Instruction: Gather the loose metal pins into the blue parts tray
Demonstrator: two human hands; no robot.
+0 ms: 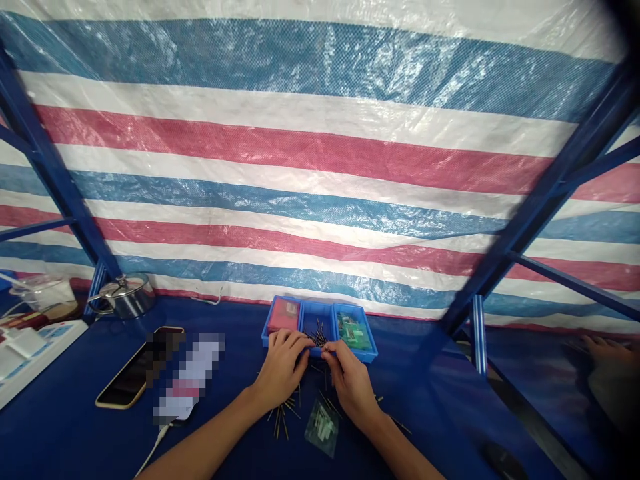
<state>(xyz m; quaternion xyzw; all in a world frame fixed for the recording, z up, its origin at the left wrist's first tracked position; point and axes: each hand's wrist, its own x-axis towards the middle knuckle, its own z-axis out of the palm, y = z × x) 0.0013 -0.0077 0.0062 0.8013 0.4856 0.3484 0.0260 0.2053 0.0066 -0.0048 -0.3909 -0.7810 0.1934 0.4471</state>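
Observation:
My left hand [283,367] and my right hand [350,377] rest on a blue table, fingertips meeting at the front edge of the middle blue tray [317,320]. Both hands have their fingers curled in a pinch over a cluster of thin dark pins [320,341]; what each pinches is too small to name. More loose pins [283,417] lie scattered under and between my wrists. A small clear plastic bag [323,427] lies between my forearms.
Three joined blue trays: the left one [284,315] with red content, the right one [353,331] with green parts. A phone [133,373] lies at left, a metal pot [125,297] behind it. Blue frame posts [540,207] stand around. Another person's hand [607,348] shows at far right.

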